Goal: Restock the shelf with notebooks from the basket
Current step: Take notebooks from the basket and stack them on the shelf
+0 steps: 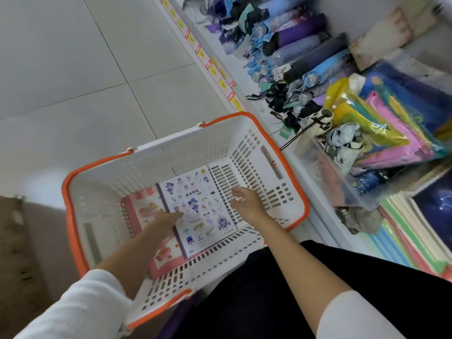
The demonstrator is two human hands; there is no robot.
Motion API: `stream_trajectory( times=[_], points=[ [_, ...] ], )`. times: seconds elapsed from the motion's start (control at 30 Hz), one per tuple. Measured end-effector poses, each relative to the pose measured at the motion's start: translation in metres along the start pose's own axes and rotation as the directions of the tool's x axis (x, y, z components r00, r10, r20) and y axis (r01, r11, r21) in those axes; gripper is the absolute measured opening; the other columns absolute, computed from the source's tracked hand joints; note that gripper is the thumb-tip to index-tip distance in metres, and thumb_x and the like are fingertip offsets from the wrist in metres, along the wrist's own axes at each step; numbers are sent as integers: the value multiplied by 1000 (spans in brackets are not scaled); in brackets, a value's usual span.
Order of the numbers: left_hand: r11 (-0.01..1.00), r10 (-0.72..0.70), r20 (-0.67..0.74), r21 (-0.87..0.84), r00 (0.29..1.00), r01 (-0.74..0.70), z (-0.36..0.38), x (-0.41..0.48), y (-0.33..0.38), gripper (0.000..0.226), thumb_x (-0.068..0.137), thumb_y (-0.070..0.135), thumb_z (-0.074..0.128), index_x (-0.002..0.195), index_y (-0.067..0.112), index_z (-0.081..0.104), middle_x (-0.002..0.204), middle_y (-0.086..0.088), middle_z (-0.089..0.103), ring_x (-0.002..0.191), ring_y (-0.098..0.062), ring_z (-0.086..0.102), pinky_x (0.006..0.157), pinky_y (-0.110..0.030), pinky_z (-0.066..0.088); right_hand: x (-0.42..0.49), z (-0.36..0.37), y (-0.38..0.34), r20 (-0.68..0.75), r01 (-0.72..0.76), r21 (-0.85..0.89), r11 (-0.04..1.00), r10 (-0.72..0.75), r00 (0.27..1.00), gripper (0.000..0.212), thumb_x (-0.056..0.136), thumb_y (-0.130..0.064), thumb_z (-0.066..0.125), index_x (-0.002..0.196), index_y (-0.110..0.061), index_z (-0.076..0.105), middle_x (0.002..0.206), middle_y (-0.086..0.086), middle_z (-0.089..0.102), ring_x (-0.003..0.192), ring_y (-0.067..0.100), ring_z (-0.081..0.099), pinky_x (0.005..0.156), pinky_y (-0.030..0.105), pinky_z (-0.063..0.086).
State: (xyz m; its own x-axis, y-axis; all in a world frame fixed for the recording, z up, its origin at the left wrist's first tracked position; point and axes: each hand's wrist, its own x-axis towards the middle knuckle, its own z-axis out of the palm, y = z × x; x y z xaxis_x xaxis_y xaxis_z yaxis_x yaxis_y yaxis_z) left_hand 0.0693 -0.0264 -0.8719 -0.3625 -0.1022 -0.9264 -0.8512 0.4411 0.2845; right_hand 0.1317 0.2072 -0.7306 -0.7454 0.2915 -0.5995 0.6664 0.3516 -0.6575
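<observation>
Open overhead — walled sideways
Bare floor beneath right hand (247,203); basket (195,148) walls all round, crowded shelf (227,52) past them.

The basket (151,167) is centred. We rest our left hand (166,220), fingers straight, on the white notebook (203,211), with a pink notebook (144,209) at its 9 o'clock. Our right hand (244,201) hovers empty at its 3 o'clock. Umbrellas (305,45) lie at 1 o'clock.

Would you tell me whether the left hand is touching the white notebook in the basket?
Cannot tell. In the head view the left hand overlaps the white notebook at its spine, but from above, blurred, contact or hover is unclear.
</observation>
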Motion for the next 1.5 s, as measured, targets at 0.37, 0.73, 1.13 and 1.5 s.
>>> stream_trajectory(
  times=[0.37,0.73,1.13,1.5],
  points=[
    [986,148,-293,-28,945,-163,-4,-63,-7,23,94,5,52,117,2,52,89,-7,60,78,-27,60,68,-39,55,-5,-1,15,-37,-69,29,997,70,997,38,90,-6,56,127,-16,57,122,4,60,110,20,58,92,36,52],
    [994,70,-300,98,951,-42,-34,-58,-52,78,81,9,71,141,-10,26,135,-24,47,123,-39,48,101,-40,43,-12,7,-3,-65,19,-48,999,-22,998,36,92,-2,50,124,-14,62,126,4,60,111,17,57,95,32,49],
    [920,323,207,-296,923,-256,-47,-125,0,38,84,-8,62,120,2,54,114,-17,65,101,-33,62,86,-40,51,-36,-24,-25,-58,29,-27,999,-31,998,36,96,-6,48,131,-11,54,126,6,56,116,23,55,85,27,45],
    [747,662,464,-467,589,-472,-34,-260,107,34,93,0,51,125,10,55,122,-12,65,112,-29,62,89,-39,54,-122,-124,-96,-144,-2,200,980,31,989,55,92,-48,57,136,-15,49,131,1,51,121,21,50,90,32,39]
  ],
)
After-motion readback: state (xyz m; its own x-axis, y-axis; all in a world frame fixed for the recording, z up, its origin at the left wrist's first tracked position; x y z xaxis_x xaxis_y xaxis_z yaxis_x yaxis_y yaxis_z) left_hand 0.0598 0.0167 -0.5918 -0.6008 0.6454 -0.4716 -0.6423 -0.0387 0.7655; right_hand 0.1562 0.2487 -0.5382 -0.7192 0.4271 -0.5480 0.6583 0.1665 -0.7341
